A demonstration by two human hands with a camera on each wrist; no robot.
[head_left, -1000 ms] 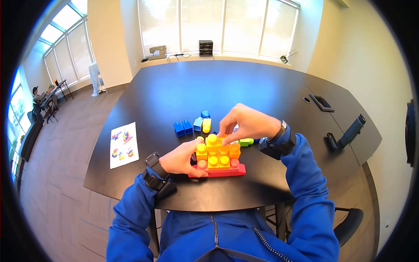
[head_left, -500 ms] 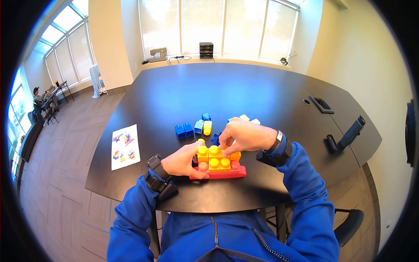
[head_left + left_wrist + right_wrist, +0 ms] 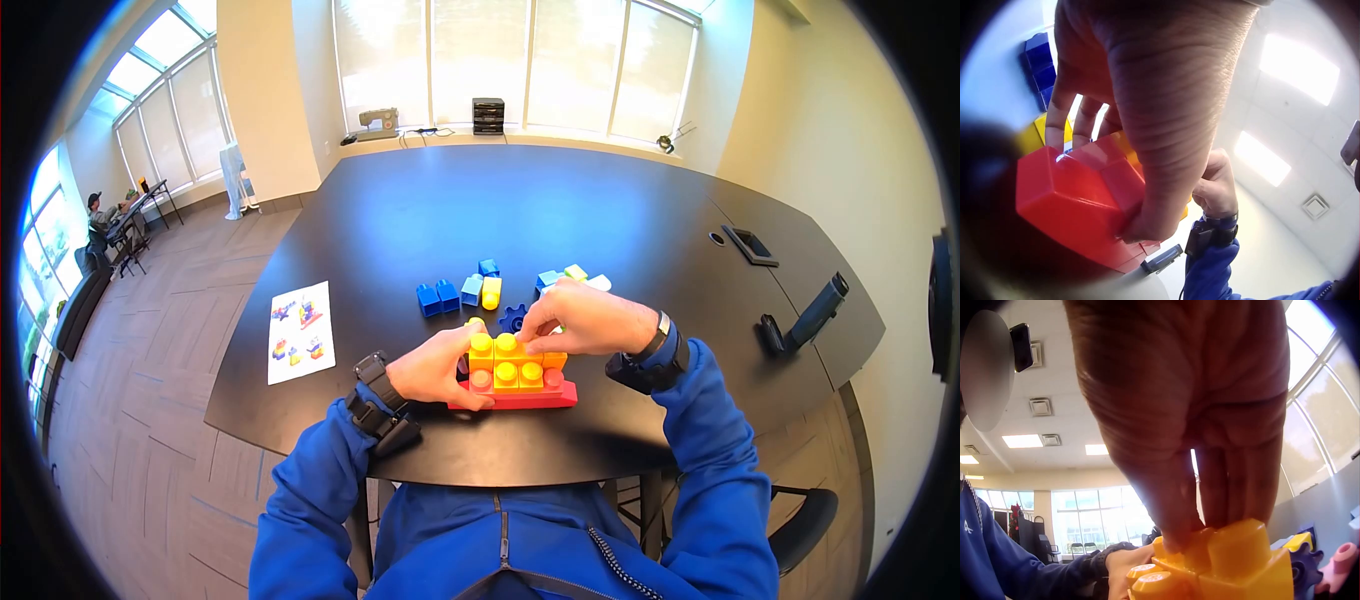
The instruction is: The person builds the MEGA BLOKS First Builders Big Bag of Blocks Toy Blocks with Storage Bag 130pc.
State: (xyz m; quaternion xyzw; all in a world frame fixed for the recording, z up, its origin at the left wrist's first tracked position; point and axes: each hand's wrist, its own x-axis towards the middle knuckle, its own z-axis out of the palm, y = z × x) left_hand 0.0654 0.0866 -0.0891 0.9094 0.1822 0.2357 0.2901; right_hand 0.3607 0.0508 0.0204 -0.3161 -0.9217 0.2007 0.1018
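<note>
A red block base (image 3: 535, 398), long with sloped ends, stands near the table's front edge, with yellow building blocks (image 3: 506, 376) stacked on it. My left hand (image 3: 428, 366) grips the left end, the thumb along the red front and the fingers behind. In the left wrist view, that thumb presses the red base (image 3: 1079, 212). From above, my right hand (image 3: 598, 318) pinches a yellow block at the top right of the stack. The right wrist view shows its fingertips down among the studs of the yellow block (image 3: 1241, 556). Just behind the stack lies a blue gear (image 3: 513, 318).
Blue blocks (image 3: 437, 298), a light blue block (image 3: 471, 291) and a loose yellow block (image 3: 491, 293) lie behind the left hand. A green block (image 3: 575, 272) and a white piece (image 3: 598, 283) lie beyond the right. A picture sheet (image 3: 300, 332) is at left, a dark tube-shaped object (image 3: 815, 312) at right.
My right hand has shifted slightly to the right along the top of the stack and sits lower, leaving the blue gear in sight. The left hand keeps its grip. The head view has turned a little left.
</note>
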